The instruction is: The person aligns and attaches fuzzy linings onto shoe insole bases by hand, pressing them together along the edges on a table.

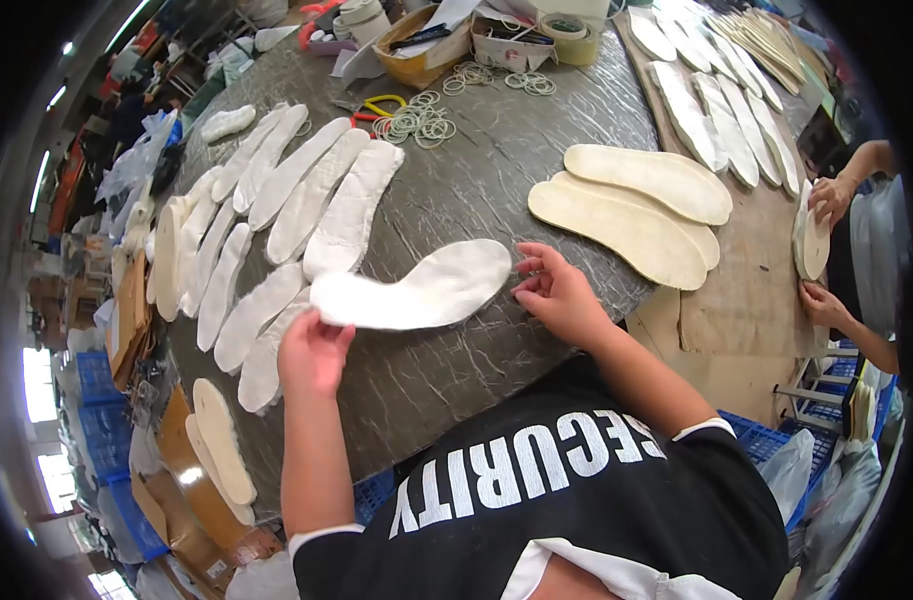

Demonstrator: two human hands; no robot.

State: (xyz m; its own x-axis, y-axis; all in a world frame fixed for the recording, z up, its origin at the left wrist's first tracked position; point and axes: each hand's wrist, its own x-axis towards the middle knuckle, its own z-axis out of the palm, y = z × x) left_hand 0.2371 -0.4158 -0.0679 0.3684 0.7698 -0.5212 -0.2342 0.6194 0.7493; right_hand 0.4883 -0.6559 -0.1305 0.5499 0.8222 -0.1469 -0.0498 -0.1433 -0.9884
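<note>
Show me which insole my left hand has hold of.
The white insole spanning the space between your hands: your left hand pinches its left end, and its broad end points toward your right hand.

The bench (496, 215) has a glossy, wrinkled, plastic-like dark surface. Near its front edge, the white insole (416, 290) looks soft, matt and fuzzy; right of it, the cream insoles (641, 225) look matt and smoother.

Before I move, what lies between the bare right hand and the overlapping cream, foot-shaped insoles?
Only bare dark grey tabletop lies between the right hand and the cream insoles, in the head view.
</note>
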